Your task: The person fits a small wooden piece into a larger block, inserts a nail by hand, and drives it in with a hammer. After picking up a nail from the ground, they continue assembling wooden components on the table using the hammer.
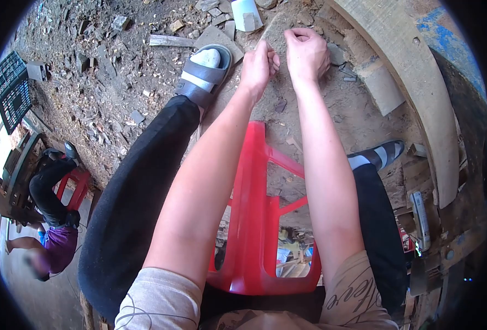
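My left hand [259, 69] is closed, thumb pressed on the curled fingers. A thin pale strip [272, 27] seems to rise from its thumb tip. Beside it, a short gap away, my right hand [308, 56] is curled with thumb and forefinger pinched together; whatever lies in that pinch is too small or hidden to name. Both hands hang over the dusty ground, beyond a red plastic stool [249, 220] between my legs. Just past the hands stands a white plastic container [246, 15], partly cut off by the view's edge.
Wood scraps and chips litter the ground [111, 93]. A large curved wooden piece [419, 71] runs along the right. My sandalled feet flank the hands. At far left, another person [59, 236] sits on a red stool [76, 187], near a dark plastic crate [11, 91].
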The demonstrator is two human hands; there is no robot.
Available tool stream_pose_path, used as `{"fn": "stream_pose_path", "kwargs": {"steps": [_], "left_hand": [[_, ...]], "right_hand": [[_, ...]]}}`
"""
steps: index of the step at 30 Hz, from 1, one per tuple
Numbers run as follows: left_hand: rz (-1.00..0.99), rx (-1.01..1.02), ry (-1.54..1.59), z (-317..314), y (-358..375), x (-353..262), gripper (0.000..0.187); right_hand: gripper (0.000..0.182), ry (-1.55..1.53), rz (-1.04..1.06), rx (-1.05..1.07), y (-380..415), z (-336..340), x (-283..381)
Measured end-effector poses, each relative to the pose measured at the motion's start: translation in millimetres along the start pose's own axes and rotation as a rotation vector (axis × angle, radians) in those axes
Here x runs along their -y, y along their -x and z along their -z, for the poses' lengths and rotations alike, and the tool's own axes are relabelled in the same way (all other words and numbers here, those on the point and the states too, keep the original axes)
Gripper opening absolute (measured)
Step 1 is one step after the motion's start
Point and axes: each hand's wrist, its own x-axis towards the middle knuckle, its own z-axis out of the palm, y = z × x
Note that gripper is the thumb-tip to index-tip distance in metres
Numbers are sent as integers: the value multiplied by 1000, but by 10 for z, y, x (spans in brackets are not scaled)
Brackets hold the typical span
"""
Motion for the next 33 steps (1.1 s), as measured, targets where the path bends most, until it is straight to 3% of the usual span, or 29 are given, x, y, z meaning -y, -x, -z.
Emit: {"fn": "stream_pose_path", "kwargs": {"steps": [5, 12, 15, 20, 27, 29, 31, 33], "left_hand": [[94, 71, 54, 109, -118, 78, 54], [65, 22, 257, 39, -140, -39, 74], [36, 3, 325, -9, -155, -68, 77], [51, 29, 380, -35, -170, -123, 80], [-10, 64, 486, -36, 7, -155, 92], [57, 102, 684, -39, 197, -299, 76], [-22, 166, 590, -155, 437, -502, 99], [-43, 188, 598, -271, 694, -684, 93]], "right_hand": [[30, -4, 47, -31, 15, -2, -52], [22, -321, 50, 49, 246, 102, -227], [20, -497, 42, 209, 389, 158, -284], [18, -420, 129, 292, 656, 277, -304], [32, -825, -213, 257, 885, 367, -513], [35, -904, -242, 318, 942, 489, -464], [43, -1091, -321, 356, 1047, 646, -282], [53, -1323, -367, 435, 1187, 865, -60]]}}
